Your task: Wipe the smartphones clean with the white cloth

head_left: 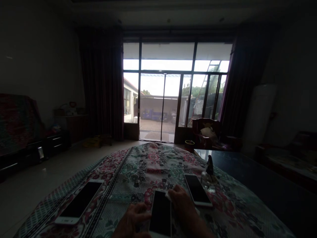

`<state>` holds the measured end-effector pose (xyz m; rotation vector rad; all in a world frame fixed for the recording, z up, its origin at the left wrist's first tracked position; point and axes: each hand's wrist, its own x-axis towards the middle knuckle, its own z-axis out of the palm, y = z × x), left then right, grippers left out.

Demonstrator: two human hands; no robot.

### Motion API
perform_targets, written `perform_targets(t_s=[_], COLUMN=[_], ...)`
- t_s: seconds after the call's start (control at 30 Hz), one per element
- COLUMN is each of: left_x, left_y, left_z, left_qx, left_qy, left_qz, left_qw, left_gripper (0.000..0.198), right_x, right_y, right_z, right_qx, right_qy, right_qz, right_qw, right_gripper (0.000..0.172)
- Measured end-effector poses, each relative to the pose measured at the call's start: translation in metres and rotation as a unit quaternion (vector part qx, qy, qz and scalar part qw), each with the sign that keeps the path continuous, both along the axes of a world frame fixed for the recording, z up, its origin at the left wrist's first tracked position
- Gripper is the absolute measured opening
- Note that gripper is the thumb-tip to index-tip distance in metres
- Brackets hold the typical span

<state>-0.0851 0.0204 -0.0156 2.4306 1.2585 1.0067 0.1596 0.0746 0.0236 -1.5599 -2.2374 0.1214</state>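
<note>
Head view, looking down over a floral quilted cloth (146,165) draped across a dark table (250,185): three white-framed smartphones lying screen up, all with dark glass. Middle smartphone (160,211) nearest the body, between the two hands, its lower end running to the bottom edge of the view. Left hand (131,219) low and just beside it, fingers loosely spread, tips against the long left edge, with no pinch visible; a light, steadying contact, by the look of it. Right hand (179,198) over the upper right corner of the same phone, fingers pressed together on a white scrap (168,196) of tissue or cloth, apparently pinching it against the corner, the exact finger placement partly hidden. Good handling here, as a judgement: the phone kept square on the soft, uneven cloth, pressure light and even, the scrap clear of its neighbour. Right smartphone (197,190) just beyond the right hand, beside a clear glass bottle (208,181) with a dark top. Left smartphone (79,201) well apart, across the cloth's striped band. Farther off, in dim light: tall glass doors (163,99) between dark curtains (101,82), a blue truck (152,114) outside, and a red-brown armchair (205,132).
</note>
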Motion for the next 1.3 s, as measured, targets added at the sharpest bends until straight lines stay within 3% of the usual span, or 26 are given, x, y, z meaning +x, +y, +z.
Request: perform_targets(t_s=[0.23, 0.63, 0.8, 0.97, 1.1, 1.3], left_x=[0.001, 0.002, 0.002, 0.004, 0.004, -0.003], left_y=[0.002, 0.014, 0.015, 0.014, 0.015, 0.027], left_z=[0.008, 0.002, 0.005, 0.003, 0.007, 0.022], left_qx=[-0.024, 0.014, -0.012, -0.027, -0.022, -0.032], left_qy=[0.024, 0.034, 0.053, 0.05, 0.046, 0.043], left_qz=[-0.02, 0.028, 0.043, 0.049, 0.04, -0.022], left_qw=[0.999, 0.999, 0.998, 0.997, 0.998, 0.998], left_gripper=[0.052, 0.047, 0.048, 0.051, 0.053, 0.035], right_x=[0.003, -0.026, -0.029, -0.023, -0.016, -0.009], right_y=[-0.002, 0.021, 0.026, 0.011, -0.004, -0.012], right_z=[-0.004, 0.006, 0.005, 0.002, -0.016, -0.063], right_qx=[-0.016, -0.007, -0.007, 0.007, 0.032, 0.128], right_qy=[0.008, 0.029, 0.001, -0.024, -0.051, -0.075], right_qz=[-0.028, -0.048, -0.037, 0.002, 0.036, 0.074], right_qw=[0.999, 0.998, 0.999, 1.0, 0.998, 0.986], right_gripper=[0.027, 0.027, 0.025, 0.024, 0.021, 0.013])
